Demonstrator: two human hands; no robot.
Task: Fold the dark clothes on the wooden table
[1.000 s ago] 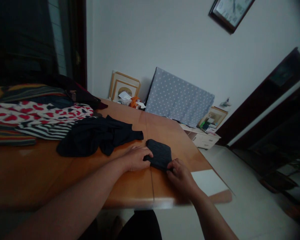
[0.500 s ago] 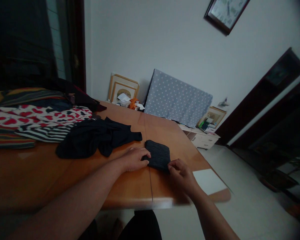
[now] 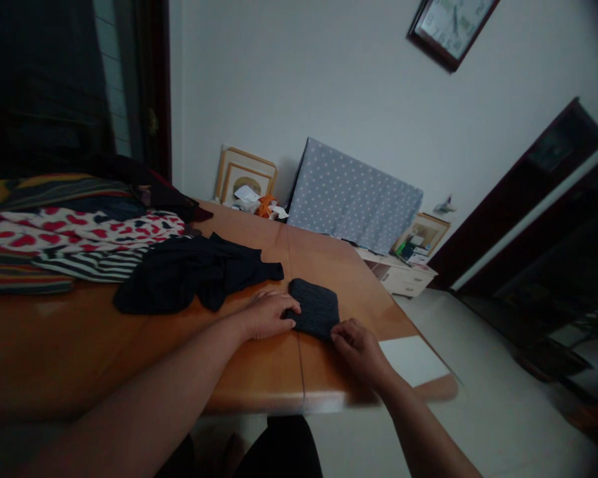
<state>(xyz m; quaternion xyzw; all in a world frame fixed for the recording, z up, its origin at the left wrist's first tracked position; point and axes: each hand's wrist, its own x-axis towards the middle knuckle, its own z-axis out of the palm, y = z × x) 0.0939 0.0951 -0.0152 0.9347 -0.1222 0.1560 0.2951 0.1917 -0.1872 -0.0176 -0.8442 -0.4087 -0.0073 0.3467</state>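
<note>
A small folded dark knit cloth (image 3: 317,308) lies on the wooden table (image 3: 259,372) near its front edge. My left hand (image 3: 269,313) rests on the cloth's left edge, its fingers curled down onto the fabric. My right hand (image 3: 357,346) pinches the near right corner of the same cloth. A rumpled black garment (image 3: 194,272) lies just left of and behind my left hand.
A pile of patterned clothes (image 3: 74,239), hearts and stripes, covers the table's left. A white sheet (image 3: 412,360) lies at the front right corner. A polka-dot covered object (image 3: 353,196), picture frames (image 3: 244,174) and a low cabinet (image 3: 403,273) stand by the wall.
Both hands stay on the folded dark cloth, with my right hand shifted slightly toward its corner. The view has drifted a little.
</note>
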